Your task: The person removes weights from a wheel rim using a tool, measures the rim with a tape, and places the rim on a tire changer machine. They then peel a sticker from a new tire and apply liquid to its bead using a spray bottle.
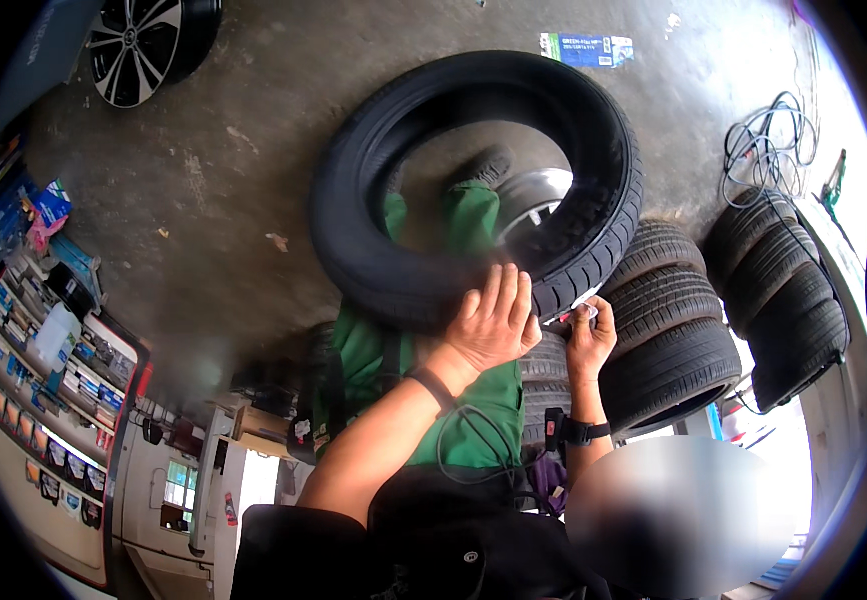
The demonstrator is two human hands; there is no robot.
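Note:
A black tyre [353, 240] with a treaded outer face is in front of my green-trousered legs, and my shoes show through its opening. My left hand [493, 318] rests with outstretched fingers on the near sidewall and holds nothing. At the tread just right of it, my right hand [593, 335] is closed in a pinch on a small white label [583, 300] with a bit of red by it. How much of the label sticks to the tread is hidden by my fingers. A silver wheel rim [538, 190] shows partly through the tyre's opening.
Stacked tyres [668, 330] stand close on my right, with another tyre stack [778, 290] farther right. A coiled cable [768, 150] hangs above that. A black-and-silver wheel [138, 50] lies far left. A printed paper label [586, 50] lies on the floor. Shelves [48, 400] line the left.

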